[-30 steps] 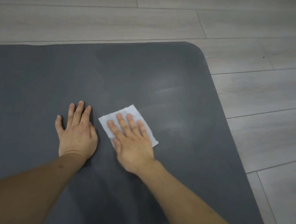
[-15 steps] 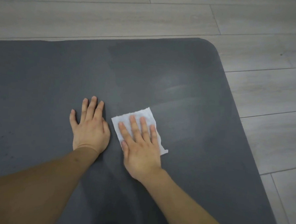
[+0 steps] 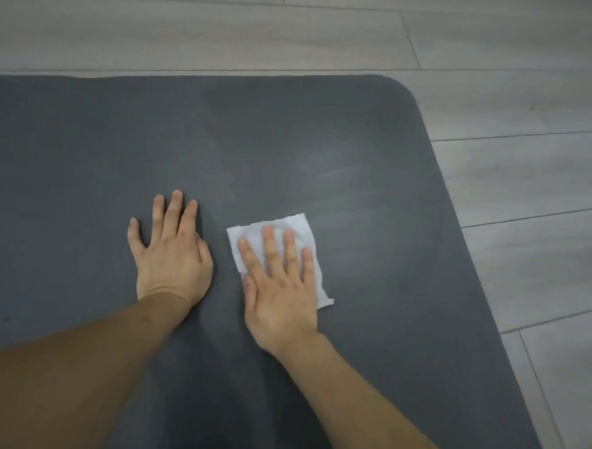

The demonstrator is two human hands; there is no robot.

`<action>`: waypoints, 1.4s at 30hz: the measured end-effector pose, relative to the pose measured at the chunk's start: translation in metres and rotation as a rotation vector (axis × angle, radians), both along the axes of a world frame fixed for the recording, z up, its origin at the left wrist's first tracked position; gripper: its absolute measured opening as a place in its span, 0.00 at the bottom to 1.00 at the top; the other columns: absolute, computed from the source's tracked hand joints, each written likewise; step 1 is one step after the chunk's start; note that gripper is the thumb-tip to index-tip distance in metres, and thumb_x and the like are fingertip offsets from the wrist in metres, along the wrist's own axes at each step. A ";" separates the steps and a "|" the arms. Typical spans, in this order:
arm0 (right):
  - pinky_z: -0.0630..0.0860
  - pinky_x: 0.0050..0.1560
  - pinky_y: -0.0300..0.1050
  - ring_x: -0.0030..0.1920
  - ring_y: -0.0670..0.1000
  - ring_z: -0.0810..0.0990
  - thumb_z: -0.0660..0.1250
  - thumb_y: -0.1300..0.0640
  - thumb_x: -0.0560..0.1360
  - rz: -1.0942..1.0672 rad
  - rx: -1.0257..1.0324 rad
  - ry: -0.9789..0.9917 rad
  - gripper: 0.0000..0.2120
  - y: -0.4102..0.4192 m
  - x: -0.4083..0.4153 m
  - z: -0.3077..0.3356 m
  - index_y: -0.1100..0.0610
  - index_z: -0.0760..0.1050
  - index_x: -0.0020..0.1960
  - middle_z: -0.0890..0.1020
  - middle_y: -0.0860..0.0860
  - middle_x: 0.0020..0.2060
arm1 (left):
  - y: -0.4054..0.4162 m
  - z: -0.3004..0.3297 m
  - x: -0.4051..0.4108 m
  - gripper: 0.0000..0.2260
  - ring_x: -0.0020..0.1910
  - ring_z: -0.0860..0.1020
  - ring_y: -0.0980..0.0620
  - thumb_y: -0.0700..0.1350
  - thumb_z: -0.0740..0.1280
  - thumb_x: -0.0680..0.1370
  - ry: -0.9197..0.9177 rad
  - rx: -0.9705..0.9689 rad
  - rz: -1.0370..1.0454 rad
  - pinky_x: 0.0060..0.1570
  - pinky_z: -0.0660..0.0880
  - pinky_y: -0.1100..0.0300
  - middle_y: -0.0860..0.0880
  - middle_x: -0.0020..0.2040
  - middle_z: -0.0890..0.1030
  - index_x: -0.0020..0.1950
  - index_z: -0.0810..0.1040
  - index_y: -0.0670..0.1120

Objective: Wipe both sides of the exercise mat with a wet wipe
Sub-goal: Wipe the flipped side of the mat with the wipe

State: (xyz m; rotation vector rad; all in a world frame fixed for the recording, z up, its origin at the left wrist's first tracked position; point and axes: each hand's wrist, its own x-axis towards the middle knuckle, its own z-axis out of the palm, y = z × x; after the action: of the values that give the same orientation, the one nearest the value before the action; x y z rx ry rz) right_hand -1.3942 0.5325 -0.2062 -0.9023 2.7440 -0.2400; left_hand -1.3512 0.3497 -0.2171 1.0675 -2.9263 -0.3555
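**A:** Where is the exercise mat (image 3: 326,140) lying?

**B:** Flat on a grey wood-look plank floor (image 3: 519,64). It is dark grey. Its rounded far right corner is in view, and its right edge runs down toward the near right. Floor shows beyond the mat's far edge and off its right edge.

**A:** And the wet wipe (image 3: 299,229)?

**B:** White, roughly rectangular, spread flat on the mat, well in from the rounded corner. Its far edge looks a little ragged, and one corner sticks out from under the heel of the hand on the mat's right-edge side.

**A:** Which hand is on it?

**B:** The right hand (image 3: 280,292), palm down, fingers straight and slightly spread, pressing the wipe against the mat. Nothing is curled round it.

**A:** The other hand?

**B:** The left hand (image 3: 173,252) rests flat on the bare mat, just beside the wipe on the side away from the mat's right edge, apart from it. Fingers straight, close together, thumb out; it holds nothing.

**A:** Anything on the mat surface?

**B:** Paler smeary patches between the wipe and the rounded corner.
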 end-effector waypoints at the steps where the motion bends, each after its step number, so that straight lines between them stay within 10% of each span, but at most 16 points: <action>1: 0.38 0.80 0.61 0.81 0.55 0.34 0.46 0.46 0.85 0.080 -0.018 -0.024 0.27 -0.006 0.010 0.003 0.41 0.44 0.83 0.41 0.48 0.83 | 0.000 0.000 0.000 0.27 0.83 0.47 0.50 0.45 0.54 0.80 0.000 0.002 -0.003 0.78 0.45 0.36 0.51 0.84 0.54 0.82 0.60 0.48; 13: 0.47 0.79 0.66 0.82 0.60 0.45 0.40 0.44 0.85 -0.566 0.128 0.011 0.27 0.147 -0.164 0.002 0.41 0.45 0.83 0.46 0.53 0.83 | 0.001 0.000 -0.001 0.27 0.83 0.49 0.49 0.45 0.56 0.80 0.021 -0.004 0.013 0.78 0.46 0.34 0.50 0.84 0.56 0.81 0.61 0.48; 16: 0.53 0.77 0.69 0.81 0.65 0.51 0.45 0.46 0.84 -0.357 0.103 0.133 0.28 0.089 -0.087 -0.005 0.47 0.50 0.84 0.52 0.57 0.83 | 0.001 0.001 -0.003 0.27 0.83 0.48 0.49 0.46 0.55 0.80 0.012 0.005 0.007 0.78 0.45 0.34 0.50 0.84 0.55 0.81 0.61 0.48; 20: 0.33 0.79 0.57 0.81 0.53 0.33 0.43 0.45 0.86 0.120 0.041 -0.011 0.26 0.049 -0.011 0.005 0.39 0.41 0.83 0.39 0.46 0.83 | 0.000 0.001 -0.001 0.27 0.83 0.47 0.49 0.45 0.54 0.81 0.014 0.017 0.007 0.78 0.44 0.35 0.50 0.84 0.54 0.81 0.60 0.48; 24: 0.50 0.79 0.63 0.83 0.56 0.47 0.41 0.44 0.84 -0.195 0.114 0.113 0.27 0.120 -0.094 -0.005 0.40 0.44 0.83 0.47 0.48 0.83 | -0.001 0.003 -0.002 0.27 0.83 0.46 0.50 0.45 0.54 0.81 0.003 0.020 0.009 0.78 0.44 0.35 0.50 0.84 0.54 0.82 0.60 0.48; 30: 0.39 0.80 0.62 0.82 0.55 0.37 0.40 0.43 0.85 -0.514 0.110 0.002 0.26 0.129 -0.127 0.002 0.39 0.37 0.82 0.39 0.48 0.83 | 0.000 0.003 -0.001 0.27 0.83 0.47 0.49 0.46 0.54 0.81 -0.006 0.008 0.018 0.78 0.44 0.35 0.50 0.84 0.54 0.82 0.60 0.48; 36: 0.39 0.80 0.61 0.81 0.56 0.34 0.43 0.45 0.86 0.106 0.056 0.012 0.27 0.022 -0.002 0.000 0.42 0.42 0.83 0.39 0.49 0.83 | -0.002 0.002 -0.001 0.27 0.83 0.46 0.50 0.46 0.53 0.81 0.000 0.004 0.004 0.79 0.43 0.36 0.51 0.84 0.53 0.82 0.60 0.48; 42: 0.42 0.80 0.62 0.81 0.53 0.32 0.42 0.45 0.86 0.168 0.081 0.003 0.27 0.009 -0.022 -0.004 0.41 0.38 0.82 0.36 0.46 0.82 | -0.002 0.000 0.000 0.31 0.83 0.48 0.49 0.50 0.46 0.78 -0.018 -0.030 -0.008 0.79 0.46 0.36 0.51 0.84 0.55 0.82 0.60 0.49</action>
State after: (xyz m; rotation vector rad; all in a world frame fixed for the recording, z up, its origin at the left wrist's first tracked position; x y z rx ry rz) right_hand -1.4159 0.5410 -0.2097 -1.1037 2.6398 -0.0960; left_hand -1.3514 0.3475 -0.2166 1.0614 -2.9422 -0.3031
